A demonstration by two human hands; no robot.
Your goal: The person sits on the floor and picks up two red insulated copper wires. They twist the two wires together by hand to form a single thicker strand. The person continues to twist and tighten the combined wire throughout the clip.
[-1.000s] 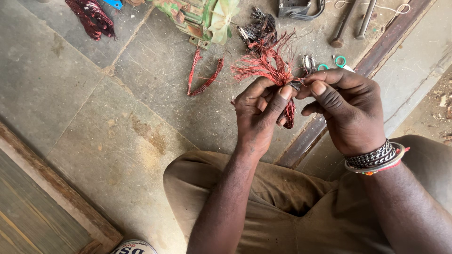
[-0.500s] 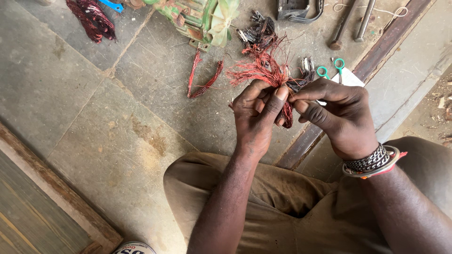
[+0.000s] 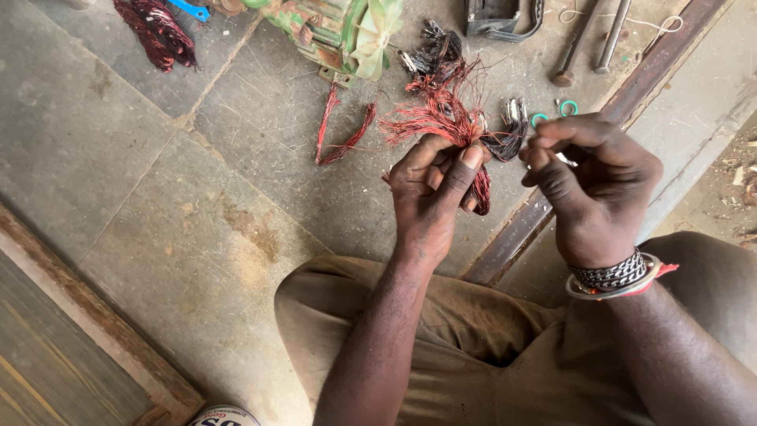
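Observation:
My left hand point(image 3: 432, 193) grips a bundle of red copper winding wire point(image 3: 441, 122), thumb pressed on top, with frayed strands fanning out to the upper left. My right hand point(image 3: 593, 185) is just to the right of it, fingertips pinched near a dark clump of wire ends point(image 3: 505, 142); what it pinches is too small to tell. A metal and bead bracelet sits on the right wrist.
A green motor housing point(image 3: 335, 31) lies at the top. Loose red wire loops point(image 3: 343, 130) and another wire bundle point(image 3: 154, 31) lie on the concrete floor. Metal rods point(image 3: 587, 39), a dark tool point(image 3: 501, 16), green rings point(image 3: 553, 113) and a rusty rail point(image 3: 631, 102) are nearby.
My right hand has pulled away from the left to the right, opening a small gap between them. The left hand keeps holding the red wire bundle.

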